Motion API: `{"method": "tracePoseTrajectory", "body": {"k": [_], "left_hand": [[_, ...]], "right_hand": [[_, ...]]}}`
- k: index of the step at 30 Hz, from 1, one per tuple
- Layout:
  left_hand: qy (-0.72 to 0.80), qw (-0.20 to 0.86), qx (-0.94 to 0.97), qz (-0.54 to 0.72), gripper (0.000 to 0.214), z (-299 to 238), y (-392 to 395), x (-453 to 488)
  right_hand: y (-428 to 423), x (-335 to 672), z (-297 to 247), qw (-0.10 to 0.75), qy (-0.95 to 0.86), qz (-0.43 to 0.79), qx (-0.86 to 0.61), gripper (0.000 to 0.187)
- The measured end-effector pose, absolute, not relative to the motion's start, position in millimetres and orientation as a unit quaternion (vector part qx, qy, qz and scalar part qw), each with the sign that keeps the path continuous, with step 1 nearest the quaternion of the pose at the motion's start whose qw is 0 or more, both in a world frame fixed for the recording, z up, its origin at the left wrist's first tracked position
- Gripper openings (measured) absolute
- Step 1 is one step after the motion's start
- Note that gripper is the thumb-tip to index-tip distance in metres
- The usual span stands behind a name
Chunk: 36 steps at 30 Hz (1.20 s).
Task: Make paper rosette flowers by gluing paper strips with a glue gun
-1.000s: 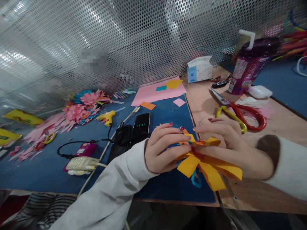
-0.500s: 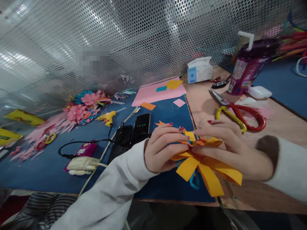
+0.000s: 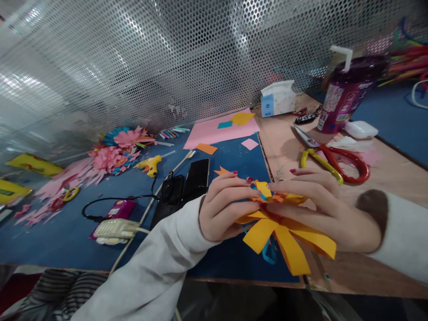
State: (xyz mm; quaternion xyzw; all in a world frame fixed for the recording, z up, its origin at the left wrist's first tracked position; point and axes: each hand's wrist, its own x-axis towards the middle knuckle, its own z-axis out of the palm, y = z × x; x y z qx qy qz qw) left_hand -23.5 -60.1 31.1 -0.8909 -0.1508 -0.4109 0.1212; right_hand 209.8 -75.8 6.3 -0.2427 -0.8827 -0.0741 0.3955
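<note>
Between my two hands is a paper flower [image 3: 291,252] with looped yellow-orange petals, some orange pieces and blue paper strips. My left hand [image 3: 224,207] grips its left side, fingers bent in toward the middle. From the right, my right hand [image 3: 326,211] holds the flower's upper right part, fingertips pressed close to the centre. A blue paper loop [image 3: 269,252] hangs below the petals. An orange pointed paper piece [image 3: 221,171] shows just above my left fingers. Both thumbs and the flower's underside are hidden.
Red-and-yellow scissors [image 3: 346,162] lie beyond my right hand, near a purple cup [image 3: 347,100] with a straw. Left of my hands are a phone [image 3: 197,174], a yellow glue gun [image 3: 150,165], a power strip [image 3: 115,228] and pink paper flowers [image 3: 112,156]. Perforated metal [image 3: 200,58] stands behind.
Both hands and the flower have shifted very slightly left, with the grip kept. The phone's lit clock display has gone dark.
</note>
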Motion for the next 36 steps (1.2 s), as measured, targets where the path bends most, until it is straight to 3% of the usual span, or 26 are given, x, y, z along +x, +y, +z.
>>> {"method": "tracePoseTrajectory", "body": {"k": [14,31,36], "left_hand": [[-0.147,0.119,-0.892,-0.41,0.017,28.5,-61.3,-25.3],[-0.124,0.104,-0.914,-0.372,0.015,32.1,-63.8,-24.9],[-0.128,0.11,-0.913,-0.371,0.015,31.5,-64.4,-25.8]], "right_hand": [[-72.1,212.8,9.0,0.4,-0.892,-0.094,-0.189,0.031],[-79.5,203.8,8.7,0.476,-0.828,-0.072,-0.289,0.019],[-79.1,205.8,11.0,0.458,-0.841,-0.106,-0.266,0.021]]}}
